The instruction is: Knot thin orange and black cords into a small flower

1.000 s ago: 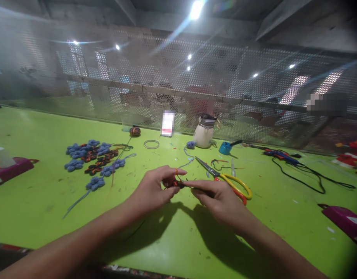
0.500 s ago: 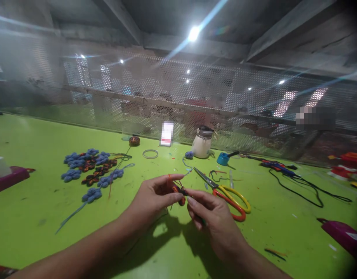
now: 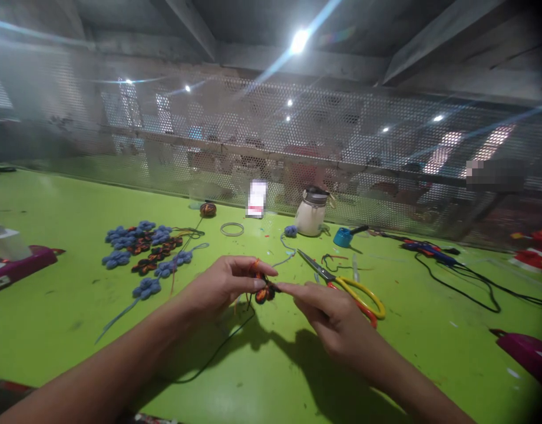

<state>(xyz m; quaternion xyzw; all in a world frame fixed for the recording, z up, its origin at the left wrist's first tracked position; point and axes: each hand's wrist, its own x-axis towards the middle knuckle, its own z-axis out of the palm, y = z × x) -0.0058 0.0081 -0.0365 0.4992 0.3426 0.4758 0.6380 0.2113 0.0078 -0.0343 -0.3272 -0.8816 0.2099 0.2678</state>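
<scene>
Between the thumb and fingers of my left hand (image 3: 238,280) is a small crocheted flower (image 3: 265,292) in black and orange yarn. Orange yarn loops over that hand's index finger, and a dark strand hangs down onto the table. My right hand (image 3: 330,312) comes in from the right, its index fingertip at the flower's edge. Its other fingers curl underneath, so whatever they hold is hidden. Right beside this hand lie scissors (image 3: 359,294) with yellow and orange handles, blades pointing away to the left.
Blue crocheted flowers (image 3: 146,288) and dark orange ones (image 3: 158,253) lie in a group at left on the green table (image 3: 235,388). Farther back are a yarn ball (image 3: 208,209), a ring (image 3: 232,229), a lidded jar (image 3: 310,215) and a blue pot (image 3: 342,237). Cords (image 3: 434,256) lie at right.
The flower has turned and shifted slightly left in my left hand. My right index finger has stretched out straight against it, where thumb and finger pinched before. The view has shifted slightly.
</scene>
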